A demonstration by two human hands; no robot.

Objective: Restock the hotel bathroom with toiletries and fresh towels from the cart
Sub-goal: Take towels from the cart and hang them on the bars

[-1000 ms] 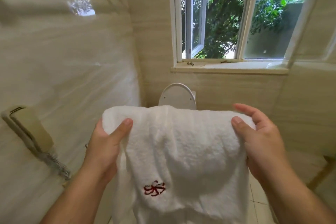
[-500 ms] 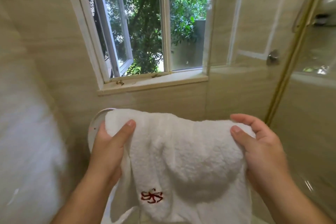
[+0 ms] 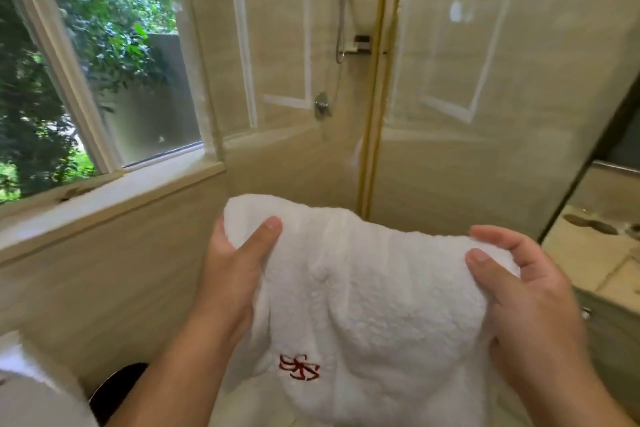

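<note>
A white towel with a small red embroidered mark hangs in front of me, held up by its top edge. My left hand grips the towel's upper left corner, thumb on the front. My right hand pinches the upper right corner between thumb and curled fingers. The towel's lower part runs out of the frame at the bottom.
A glass shower enclosure with a gold frame post stands straight ahead; a shower hose and valve are behind the glass. A window with a sill is at the left. A stone vanity counter is at the right, a toilet at bottom left.
My view has swung to the right, from the toilet and window toward the shower glass and vanity. Both hands keep the same grip on the towel.
</note>
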